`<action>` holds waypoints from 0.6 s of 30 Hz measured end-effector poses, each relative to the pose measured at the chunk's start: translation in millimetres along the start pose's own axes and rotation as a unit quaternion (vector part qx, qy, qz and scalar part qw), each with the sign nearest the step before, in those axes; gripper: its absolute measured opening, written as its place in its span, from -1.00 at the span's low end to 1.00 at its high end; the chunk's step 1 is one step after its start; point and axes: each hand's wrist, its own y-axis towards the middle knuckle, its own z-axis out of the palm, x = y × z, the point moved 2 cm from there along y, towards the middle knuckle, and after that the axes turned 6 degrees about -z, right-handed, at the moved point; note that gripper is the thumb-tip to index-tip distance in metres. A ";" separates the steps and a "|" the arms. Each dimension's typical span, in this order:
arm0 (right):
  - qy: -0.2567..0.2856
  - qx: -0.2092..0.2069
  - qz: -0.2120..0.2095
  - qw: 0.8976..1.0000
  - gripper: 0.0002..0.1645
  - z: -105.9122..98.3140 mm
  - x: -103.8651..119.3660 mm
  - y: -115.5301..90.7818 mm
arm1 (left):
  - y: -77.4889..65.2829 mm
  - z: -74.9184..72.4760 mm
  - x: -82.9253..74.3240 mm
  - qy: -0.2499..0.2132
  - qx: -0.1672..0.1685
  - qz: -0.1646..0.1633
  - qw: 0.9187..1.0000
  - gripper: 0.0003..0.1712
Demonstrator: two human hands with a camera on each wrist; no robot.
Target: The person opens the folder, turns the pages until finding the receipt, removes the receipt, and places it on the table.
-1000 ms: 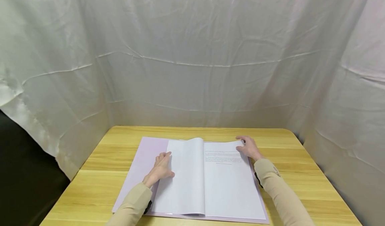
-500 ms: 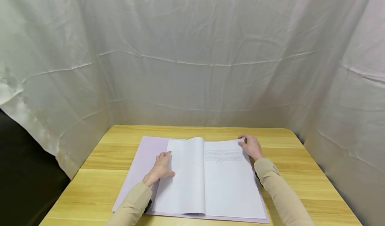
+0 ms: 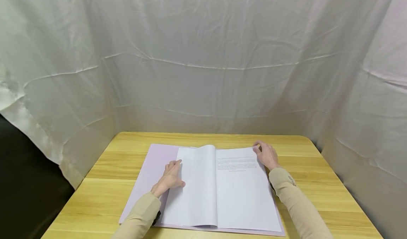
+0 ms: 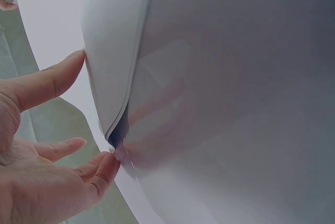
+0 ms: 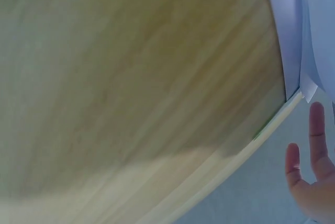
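A lilac folder [image 3: 160, 157] lies spread on the table with white pages inside. Its left-hand page [image 3: 197, 189] is blank and bulges up near the spine. The right-hand page [image 3: 246, 196] carries several lines of print near the top. My left hand [image 3: 170, 177] rests at the left page's outer edge with its fingers spread; in the left wrist view, thumb and fingertips touch the page edges. At the top right corner, my right hand [image 3: 266, 156] pinches the right-hand page between thumb and index finger. The right wrist view shows two fingers [image 5: 317, 135] of this hand, its grip hidden.
The wooden table [image 3: 318, 182] extends on both sides of the folder. A pale grey curtain [image 3: 203, 90] hangs behind the table and along its sides. Dark fabric [image 3: 25, 182] shows at the lower left.
My right hand has shifted slightly up and to the right at the page corner, and its thumb and index finger have closed together there. The printed lines tilt slightly. My left hand stays in place.
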 end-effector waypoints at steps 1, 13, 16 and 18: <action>0.001 -0.003 0.003 1.000 -0.78 -0.3 0.1 -0.4 | -0.1 0.0 0.0 0.001 0.000 0.000 1.000 0.09; 0.091 -0.003 0.027 0.996 -0.75 -2.9 1.6 -3.1 | 0.8 0.7 0.2 0.005 -0.001 0.007 1.000 0.09; 0.145 0.011 0.020 0.989 -0.70 -3.4 2.8 -3.4 | 1.1 -0.1 0.5 -0.002 0.002 0.011 1.000 0.10; 0.178 0.032 0.014 0.983 -0.65 -3.1 3.5 -3.9 | 1.4 -1.1 0.4 -0.009 0.004 0.015 1.000 0.11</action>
